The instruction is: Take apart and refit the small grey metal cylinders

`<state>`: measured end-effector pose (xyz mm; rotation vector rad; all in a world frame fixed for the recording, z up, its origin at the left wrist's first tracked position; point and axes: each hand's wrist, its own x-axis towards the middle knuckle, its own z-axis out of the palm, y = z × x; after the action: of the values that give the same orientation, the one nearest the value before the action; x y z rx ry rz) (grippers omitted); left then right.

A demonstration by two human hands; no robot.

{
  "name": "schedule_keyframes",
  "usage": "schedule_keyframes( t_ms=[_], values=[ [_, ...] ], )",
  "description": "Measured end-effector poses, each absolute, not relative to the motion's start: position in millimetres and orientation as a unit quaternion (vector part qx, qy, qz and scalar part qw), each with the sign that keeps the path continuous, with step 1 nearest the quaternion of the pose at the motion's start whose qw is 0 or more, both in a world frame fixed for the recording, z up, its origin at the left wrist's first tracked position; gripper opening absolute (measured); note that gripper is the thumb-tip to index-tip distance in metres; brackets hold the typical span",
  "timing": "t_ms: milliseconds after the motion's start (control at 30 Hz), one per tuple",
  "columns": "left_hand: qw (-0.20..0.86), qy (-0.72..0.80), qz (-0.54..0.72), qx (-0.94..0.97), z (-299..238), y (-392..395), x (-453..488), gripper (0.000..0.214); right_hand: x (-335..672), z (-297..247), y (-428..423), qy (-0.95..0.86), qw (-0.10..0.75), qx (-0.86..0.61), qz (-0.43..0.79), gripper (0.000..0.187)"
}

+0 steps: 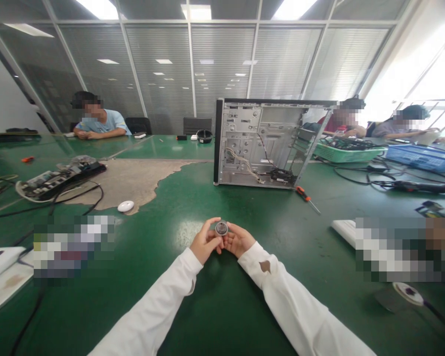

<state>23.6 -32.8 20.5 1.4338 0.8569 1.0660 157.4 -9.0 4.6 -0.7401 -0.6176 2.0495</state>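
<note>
A small round part (221, 228) with a pale rim and a dark, metallic-looking face is held up just above the green table. Its exact kind is too small to make out. My left hand (206, 241) pinches it from the left with thumb and fingers. From the other side, my right hand (239, 241) grips its edge, the fingers curled beneath. Beyond my hands stands an opened computer case (259, 143), its bare metal inside and some cables showing. A screwdriver (307, 199) with an orange and black handle lies by the case's right corner.
On the left are a white oval object (125, 206), an opened device with circuitry (61, 180) and black cables. A green basket (350, 154) and a blue basket (422, 159) stand at the right. Across the table (163, 277) sit several people, one in a light blue shirt (113, 123).
</note>
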Motion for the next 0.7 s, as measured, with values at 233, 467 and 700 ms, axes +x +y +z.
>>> schedule_keyframes(
  t_ms=[233, 467, 700],
  values=[
    [0.428, 0.421, 0.439, 0.668, 22, -36, 22, 0.044, 157, 4, -8, -0.215, 0.416, -0.314, 0.826, 0.021],
    [0.366, 0.462, 0.456, 0.667, 32, -39, 24, 0.041, 155, 5, -10, -0.239, 0.429, -0.309, 0.814, 0.020],
    [0.292, 0.511, 0.475, 0.654, 33, -37, 24, 0.034, 155, 11, -14, -0.205, 0.423, -0.293, 0.833, 0.020]
  ],
)
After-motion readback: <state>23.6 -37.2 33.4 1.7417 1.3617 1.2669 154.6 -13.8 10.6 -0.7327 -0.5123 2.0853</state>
